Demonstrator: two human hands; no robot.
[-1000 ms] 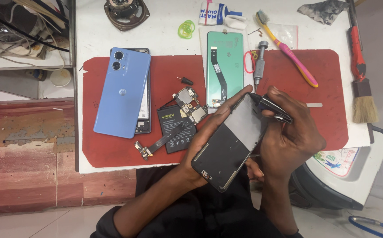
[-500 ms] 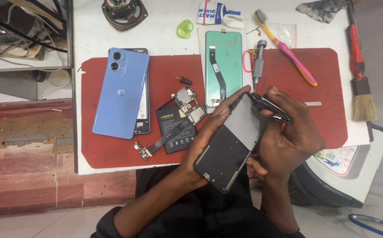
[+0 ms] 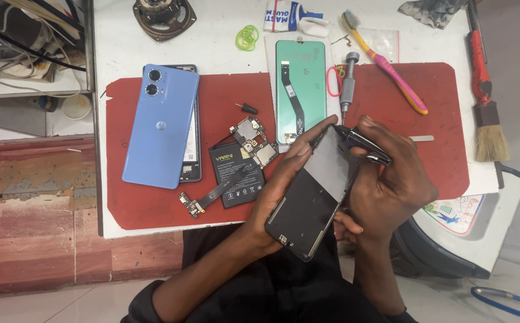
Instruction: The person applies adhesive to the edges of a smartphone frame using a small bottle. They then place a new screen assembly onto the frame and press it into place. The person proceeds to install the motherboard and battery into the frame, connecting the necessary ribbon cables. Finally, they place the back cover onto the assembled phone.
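I see my left hand (image 3: pixel 284 179) wrapped around the left edge of a black phone frame (image 3: pixel 311 197), grip closed on it, the frame tilted and held above the worktop's (image 3: pixel 212 48) near edge. My right hand (image 3: pixel 391 179) pinches a dark slim tool (image 3: pixel 362 142), its tip at the frame's upper corner. A battery (image 3: pixel 236 176) lies just left on the red mat (image 3: pixel 152 206)

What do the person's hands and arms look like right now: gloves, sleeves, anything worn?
Both the left hand and the right hand are bare: no gloves, and no rings or watch that I can see. Dark sleeves are pushed up near the elbows, leaving the forearms uncovered.
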